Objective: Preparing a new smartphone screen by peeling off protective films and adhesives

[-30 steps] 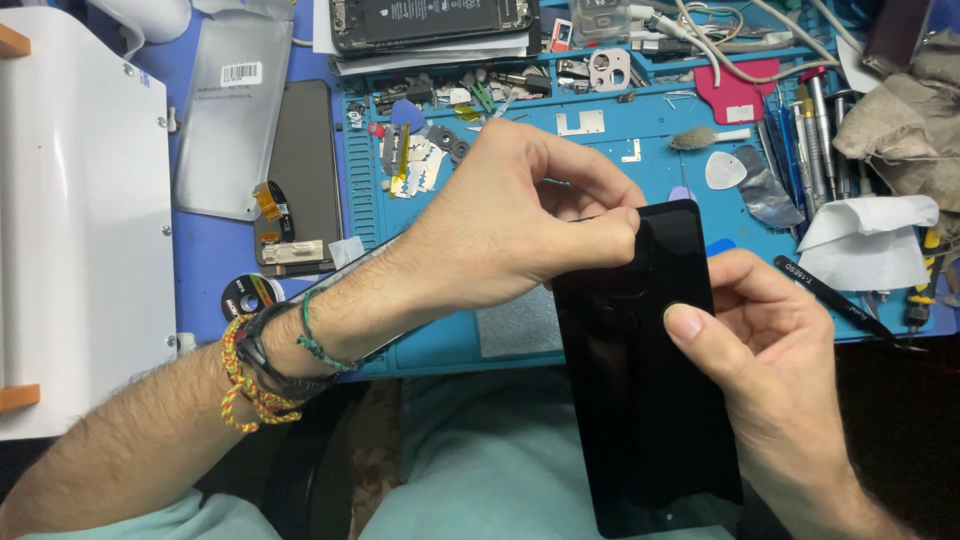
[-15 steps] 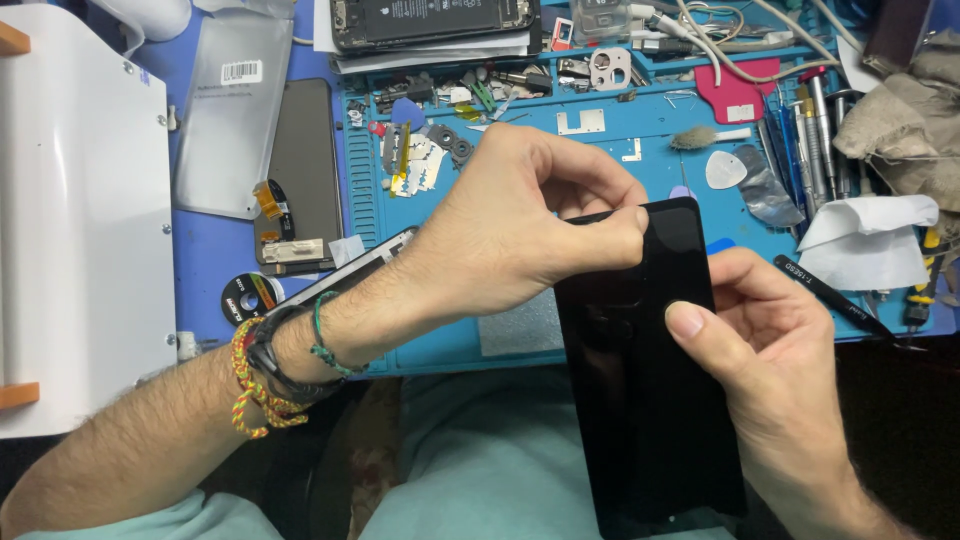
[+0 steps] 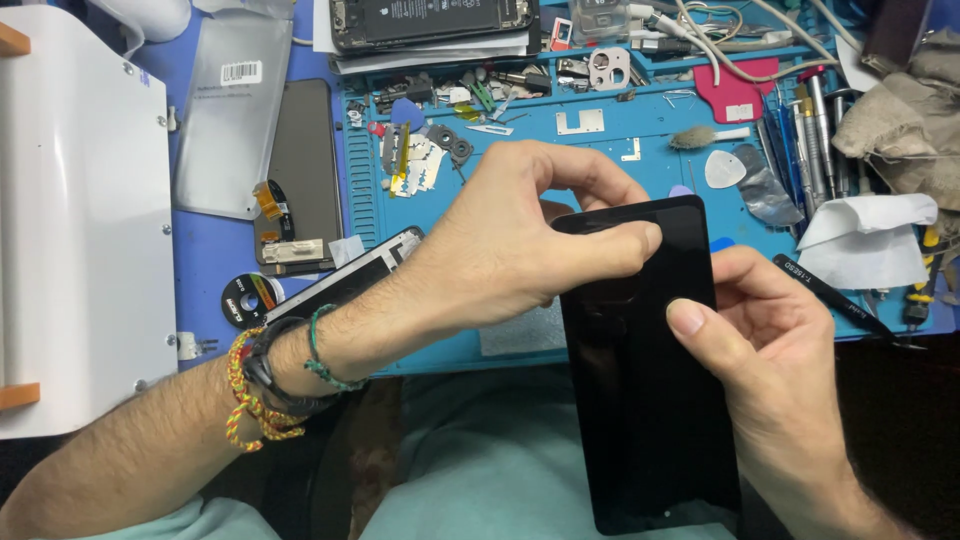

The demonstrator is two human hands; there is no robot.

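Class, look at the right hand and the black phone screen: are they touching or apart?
Touching. The head view shows the right hand cupping the right edge of the black phone screen, its thumb pressed flat on the glass.

left forearm: enters from lower left, crosses to the right, braided bands on the wrist | left hand (image 3: 510,250): palm down, thumb and curled fingers pinched together at the tips | right hand (image 3: 770,350): comes from lower right, palm turned left, thumb laid flat, fingers wrapped behind
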